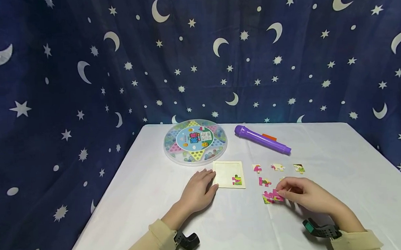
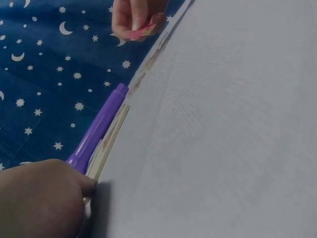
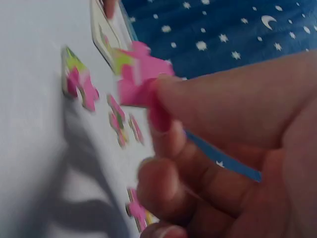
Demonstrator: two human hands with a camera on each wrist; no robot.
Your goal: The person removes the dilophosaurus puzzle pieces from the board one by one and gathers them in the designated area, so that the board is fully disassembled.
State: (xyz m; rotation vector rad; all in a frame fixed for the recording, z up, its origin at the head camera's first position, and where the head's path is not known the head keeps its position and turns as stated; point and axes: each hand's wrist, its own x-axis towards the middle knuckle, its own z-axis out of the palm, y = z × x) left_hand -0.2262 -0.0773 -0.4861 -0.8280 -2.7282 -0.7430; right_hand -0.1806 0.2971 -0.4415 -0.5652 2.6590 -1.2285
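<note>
A small white puzzle tray (image 1: 224,172) lies on the table with one pink-and-green puzzle piece (image 1: 237,181) in its near right corner. My left hand (image 1: 197,191) rests at the tray's left edge, fingertips and thumb touching it. Between thumb and index finger, my right hand (image 1: 306,195) pinches a pink puzzle piece (image 3: 143,74) with a light green corner, held above the table in the right wrist view. Just below it lies another pink-and-green piece (image 3: 79,82). Several more pieces, among them a pink one (image 1: 257,168) and a white one (image 1: 277,167), lie right of the tray.
Behind the tray stands a round Chinese checkers box (image 1: 195,143) with marbles under its clear cover. A purple toy microphone (image 1: 263,140) lies at the back of the white table (image 1: 148,172). A dark blue curtain (image 1: 197,58) with moons and stars hangs behind.
</note>
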